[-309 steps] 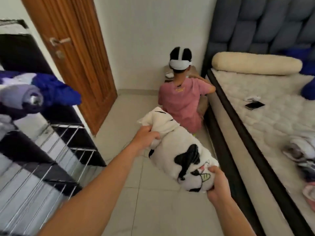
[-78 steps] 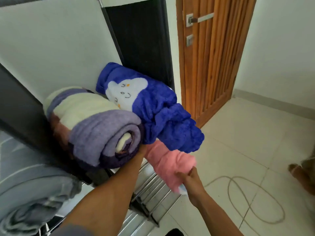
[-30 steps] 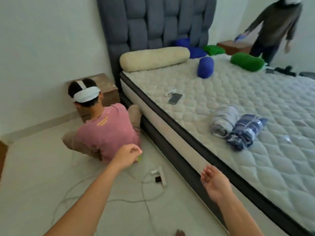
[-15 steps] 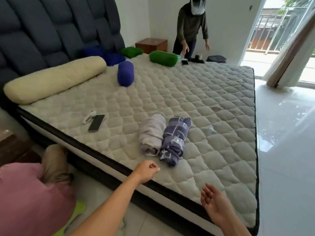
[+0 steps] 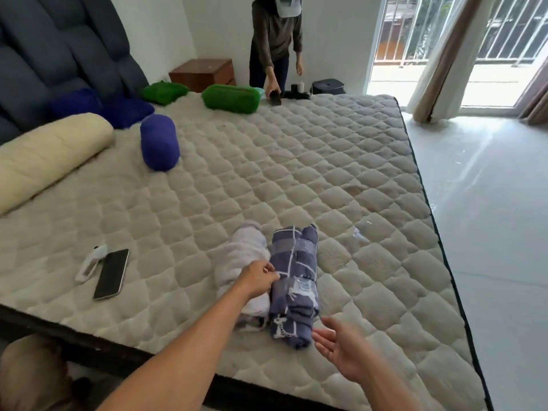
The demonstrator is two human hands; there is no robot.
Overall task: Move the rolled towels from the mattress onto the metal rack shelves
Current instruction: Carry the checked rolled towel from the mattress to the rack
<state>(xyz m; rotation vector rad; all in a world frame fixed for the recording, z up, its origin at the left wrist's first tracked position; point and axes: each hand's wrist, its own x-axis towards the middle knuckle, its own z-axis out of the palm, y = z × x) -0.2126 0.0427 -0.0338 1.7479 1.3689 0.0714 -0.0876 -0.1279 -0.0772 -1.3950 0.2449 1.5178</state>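
Note:
Two rolled towels lie side by side near the front edge of the quilted mattress (image 5: 296,173): a pale grey towel (image 5: 246,247) on the left and a blue plaid towel (image 5: 296,262) on the right. My left hand (image 5: 258,280) rests on top of the pale grey towel, its fingers curled down into the seam between the two rolls. My right hand (image 5: 341,348) hovers open, palm up, just off the near end of the blue plaid towel, not touching it. The metal rack is out of view.
Farther back lie a dark blue roll (image 5: 159,142), a green roll (image 5: 229,99) and a cream bolster (image 5: 44,158). A phone (image 5: 111,274) and a small white object (image 5: 89,262) sit left of the towels. A person (image 5: 275,40) bends over the far edge; another sits at lower left (image 5: 29,372).
I have turned from the rack, where a pink towel went in, back to the bed. In the last half second my left hand reached onto the grey towel and my right hand moved up beside the plaid one.

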